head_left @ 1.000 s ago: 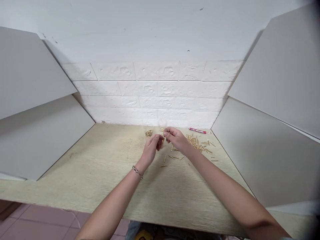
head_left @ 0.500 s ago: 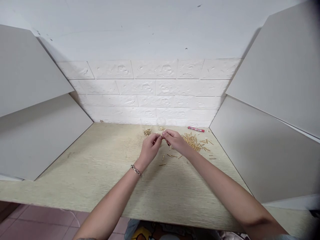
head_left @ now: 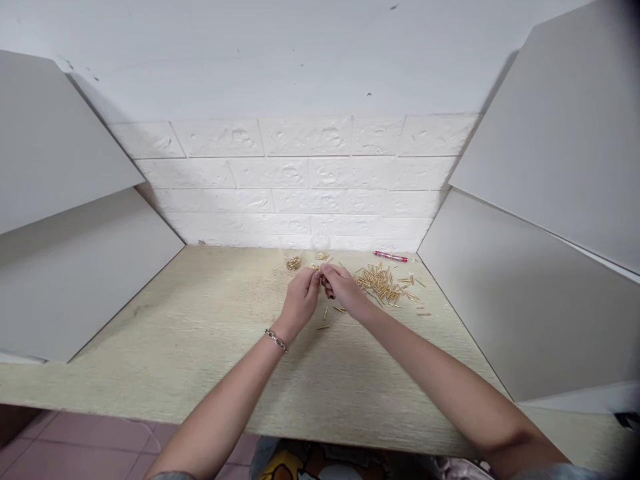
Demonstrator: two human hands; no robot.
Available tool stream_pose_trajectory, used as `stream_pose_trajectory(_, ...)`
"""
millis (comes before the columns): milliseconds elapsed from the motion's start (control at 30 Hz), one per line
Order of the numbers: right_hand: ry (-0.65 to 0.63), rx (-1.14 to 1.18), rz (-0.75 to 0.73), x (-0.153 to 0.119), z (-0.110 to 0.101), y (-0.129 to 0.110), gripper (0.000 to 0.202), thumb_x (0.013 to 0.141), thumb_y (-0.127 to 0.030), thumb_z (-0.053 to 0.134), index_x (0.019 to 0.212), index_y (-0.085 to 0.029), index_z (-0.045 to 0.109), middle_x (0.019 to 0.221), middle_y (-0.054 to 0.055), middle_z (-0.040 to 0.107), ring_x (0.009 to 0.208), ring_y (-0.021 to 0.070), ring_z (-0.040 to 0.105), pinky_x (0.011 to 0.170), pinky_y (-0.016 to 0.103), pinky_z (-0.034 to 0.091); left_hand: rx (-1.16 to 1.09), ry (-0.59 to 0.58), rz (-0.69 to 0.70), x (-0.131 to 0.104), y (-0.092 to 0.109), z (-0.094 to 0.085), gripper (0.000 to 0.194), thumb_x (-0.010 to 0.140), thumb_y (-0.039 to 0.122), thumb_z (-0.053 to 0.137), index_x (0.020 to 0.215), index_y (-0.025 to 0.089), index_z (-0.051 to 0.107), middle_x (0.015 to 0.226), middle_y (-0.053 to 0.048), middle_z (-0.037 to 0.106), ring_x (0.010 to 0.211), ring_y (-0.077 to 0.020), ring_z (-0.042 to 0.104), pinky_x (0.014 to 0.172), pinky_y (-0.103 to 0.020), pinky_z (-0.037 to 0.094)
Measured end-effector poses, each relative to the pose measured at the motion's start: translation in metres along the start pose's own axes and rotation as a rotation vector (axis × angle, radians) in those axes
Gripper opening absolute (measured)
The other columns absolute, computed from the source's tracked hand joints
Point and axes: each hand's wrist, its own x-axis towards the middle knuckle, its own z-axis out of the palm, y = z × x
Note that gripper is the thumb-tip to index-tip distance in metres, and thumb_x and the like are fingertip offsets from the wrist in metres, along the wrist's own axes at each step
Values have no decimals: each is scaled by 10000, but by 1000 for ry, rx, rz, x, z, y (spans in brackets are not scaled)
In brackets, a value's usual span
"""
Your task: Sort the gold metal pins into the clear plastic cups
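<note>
My left hand [head_left: 301,293] and my right hand [head_left: 343,287] meet fingertip to fingertip above the middle of the table. Both are closed in a pinch; whatever sits between the fingers is too small and covered to name. Beside my right hand spreads a pile of thin gold-coloured metal pins [head_left: 383,281]. A few loose pins [head_left: 324,327] lie nearer to me, below the hands. Just behind my left hand is a clear container with small gold-coloured pieces [head_left: 293,263]. Another clear round container [head_left: 321,254] stands behind the fingertips, with a few gold-coloured pieces at it.
A red pen-like stick [head_left: 391,256] lies at the back right. Fine gold-brown specks [head_left: 260,287] are scattered on the table [head_left: 200,373] left of the hands. Grey panels [head_left: 75,273] flank both sides, and a white brick-patterned wall [head_left: 285,172] closes the back.
My right hand has shifted slightly left, and the two hands are closer together. More of the pin pile shows beside my right hand. The whole view has moved a little.
</note>
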Motion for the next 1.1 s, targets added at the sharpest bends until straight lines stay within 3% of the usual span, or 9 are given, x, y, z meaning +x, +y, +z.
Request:
stream_pose_trajectory(200,65,-9,7,-6,9,-2,468,754,-642,395,605,-199,407,470,-56,327,414,85,320,402,226,254,-55,21,-17,-2,1,4,362,879,391,317,607,184,437,598,-5,486,594,-130,419,614,-256,329)
stream_pose_trajectory(600,200,-24,-72,-7,24,-1,377,819,-511,374,606,-201,402,543,-27,384,506,109,364,472,238,316,-207,114,-182,-2,7,7,371,853,412,353,567,181,396,515,22,422,516,-103,380,509,-231,295)
stream_pose_trajectory(1100,268,-113,-115,-12,26,-1,362,842,-492,347,627,-206,401,565,-23,412,535,116,380,505,239,323,-416,99,-260,-2,14,6,355,830,404,401,560,175,380,520,33,385,508,-84,359,484,-218,303)
